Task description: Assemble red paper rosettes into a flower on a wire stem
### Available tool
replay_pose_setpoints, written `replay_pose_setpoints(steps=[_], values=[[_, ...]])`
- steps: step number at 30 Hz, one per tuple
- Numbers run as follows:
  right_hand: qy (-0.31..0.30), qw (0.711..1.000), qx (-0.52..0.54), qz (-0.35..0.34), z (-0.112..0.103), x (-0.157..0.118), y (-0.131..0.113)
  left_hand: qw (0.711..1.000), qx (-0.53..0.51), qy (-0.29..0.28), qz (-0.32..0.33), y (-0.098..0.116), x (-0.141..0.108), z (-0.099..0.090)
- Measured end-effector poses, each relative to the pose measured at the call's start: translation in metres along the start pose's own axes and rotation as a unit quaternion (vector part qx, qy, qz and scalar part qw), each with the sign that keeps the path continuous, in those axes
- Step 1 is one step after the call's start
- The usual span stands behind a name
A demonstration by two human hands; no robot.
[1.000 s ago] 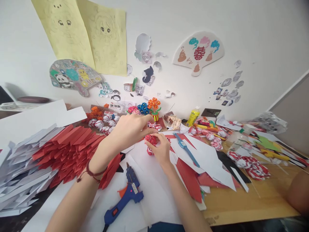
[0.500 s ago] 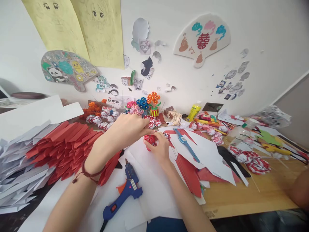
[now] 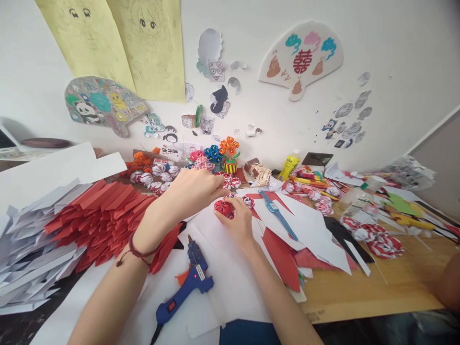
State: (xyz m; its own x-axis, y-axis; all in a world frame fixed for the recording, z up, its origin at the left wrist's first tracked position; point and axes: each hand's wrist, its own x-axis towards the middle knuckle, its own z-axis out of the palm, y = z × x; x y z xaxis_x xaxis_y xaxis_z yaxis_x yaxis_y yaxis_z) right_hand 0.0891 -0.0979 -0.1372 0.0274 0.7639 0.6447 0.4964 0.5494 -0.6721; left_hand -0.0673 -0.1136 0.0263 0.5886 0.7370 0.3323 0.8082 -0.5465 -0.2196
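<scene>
In the head view my right hand (image 3: 238, 220) grips a small round red paper ball (image 3: 223, 208) with dark lines running over its surface. Its thumb presses the near side, and the other fingers curl behind, partly hidden. My left hand (image 3: 196, 186), with a braided cord on the wrist, is closed just above and left of the ball. Its fingertips are pinched together, and what they hold, if anything, is hidden. A blue hot glue gun (image 3: 187, 282) lies below the hands, its red light on and its nozzle pointing up the table.
Folded red paper strips (image 3: 102, 225) and white paper strips (image 3: 39, 249) are heaped at left. A blue watch (image 3: 278, 215) rests on white sheets at right. Behind stand a pot of orange flowers (image 3: 230, 155) and a yellow bottle (image 3: 288, 165). Another person's arm (image 3: 447, 282) shows at right.
The red ball has turned a little in my right hand, showing more of its lined side. My left hand has shifted slightly right, its fingers still pinched. The whole view has moved slightly.
</scene>
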Motion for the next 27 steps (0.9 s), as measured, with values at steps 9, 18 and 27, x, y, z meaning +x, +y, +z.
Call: replay_pose_setpoints(steps=[9,18,27], values=[[0.005,1.000,-0.006,-0.003,-0.001,0.001,0.001,1.000,-0.011,0.018,-0.003,-0.002,0.003,0.005],[0.012,1.000,-0.018,0.002,-0.003,0.003,0.003,0.993,-0.076,0.086,0.032,0.002,0.008,0.015],[0.019,1.000,-0.006,0.021,-0.007,0.004,0.004,0.986,-0.128,0.102,0.014,0.002,0.011,0.021]])
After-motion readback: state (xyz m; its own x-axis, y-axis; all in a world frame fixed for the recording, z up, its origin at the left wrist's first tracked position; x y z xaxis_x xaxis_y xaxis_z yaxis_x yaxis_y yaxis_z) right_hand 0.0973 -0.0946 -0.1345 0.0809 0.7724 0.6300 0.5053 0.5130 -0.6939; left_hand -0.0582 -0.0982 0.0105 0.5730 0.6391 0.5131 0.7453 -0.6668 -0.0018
